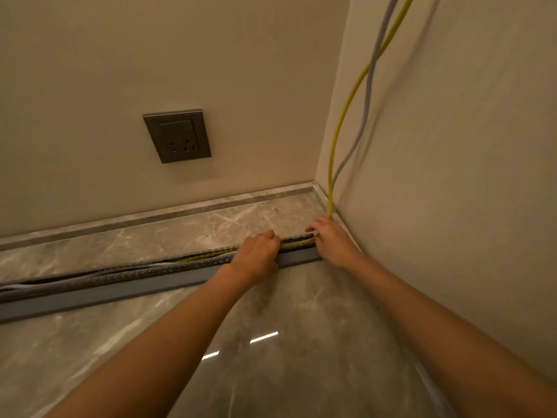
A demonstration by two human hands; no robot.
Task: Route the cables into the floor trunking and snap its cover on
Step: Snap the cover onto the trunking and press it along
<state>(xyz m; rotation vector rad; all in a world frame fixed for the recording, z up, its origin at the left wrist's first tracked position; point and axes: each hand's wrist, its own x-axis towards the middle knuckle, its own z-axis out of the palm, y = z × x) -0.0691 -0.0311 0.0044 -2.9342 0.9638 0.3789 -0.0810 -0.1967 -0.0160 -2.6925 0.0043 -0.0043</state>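
Note:
A grey slotted floor trunking runs along the marble floor from the left edge to the room corner, its top uncovered. A flat grey strip, which looks like the cover, lies along its near side. A yellow cable and a grey cable hang down the right wall into the corner; the yellow one lies in the channel between my hands. My left hand presses down on the trunking with fingers curled over it. My right hand holds the yellow cable at the trunking's corner end.
A grey wall socket sits on the back wall above the trunking. A marble skirting lines the wall foot. The right wall stands close beside my right arm. Glossy floor tile lies below my arms.

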